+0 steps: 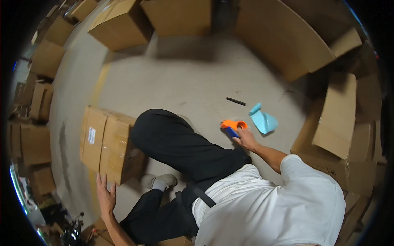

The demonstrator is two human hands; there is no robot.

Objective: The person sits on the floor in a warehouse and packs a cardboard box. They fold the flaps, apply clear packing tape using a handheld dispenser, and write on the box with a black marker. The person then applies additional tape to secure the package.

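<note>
My right hand (246, 139) grips the blue handle of an orange tape gun (236, 124), held low over the floor beside my bent knee. To my left stands a closed cardboard box (108, 143) with a small white label and shiny tape on it. My left hand (106, 194) is at the box's near lower edge, fingers stretched out; its fingertips seem to touch the cardboard. A crumpled light-blue sheet (263, 119) lies on the floor just right of the tape gun. Beyond it is a black marker-like stick (236, 101).
Large cardboard boxes (180, 18) line the far side. On the right, an open box (336, 119) has its flap raised. More boxes (36, 143) are stacked along the left. A yellow line (99, 86) runs over the grey floor (184, 78).
</note>
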